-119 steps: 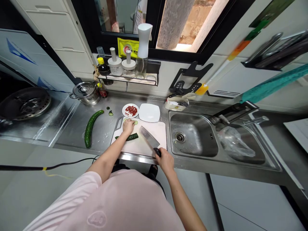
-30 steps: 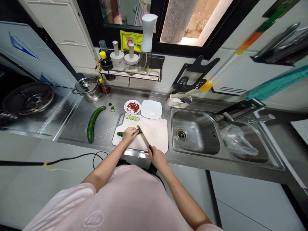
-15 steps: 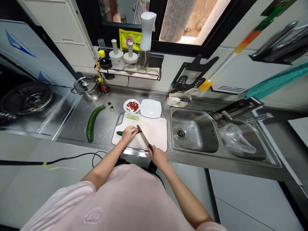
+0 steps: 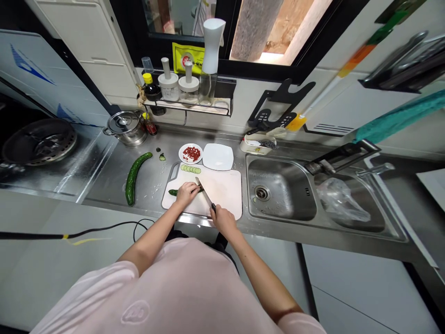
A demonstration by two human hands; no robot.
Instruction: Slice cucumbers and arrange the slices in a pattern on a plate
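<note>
My left hand (image 4: 187, 193) is closed over a dark green cucumber piece (image 4: 173, 192) on the white cutting board (image 4: 222, 190); its left end sticks out past my fingers. In my right hand (image 4: 223, 219) is the black handle of a kitchen knife (image 4: 205, 192). The blade slants up and left, its edge close to my left fingertips at the cucumber's right end. Several pale cucumber slices (image 4: 191, 169) lie overlapped in a row at the board's upper left. A whole cucumber (image 4: 135, 178) rests on the steel counter to the left.
Behind the board stand a plate of chopped red pieces (image 4: 191, 153) and a white square plate (image 4: 218, 157). Cucumber scraps (image 4: 162, 157) lie left of them. A sink (image 4: 281, 190) is at the right, a lidded pot (image 4: 125, 128) at the back left, a shelf of jars (image 4: 187, 104) above.
The knife and my right hand have shifted slightly up and to the left. My left hand stays on the cucumber piece.
</note>
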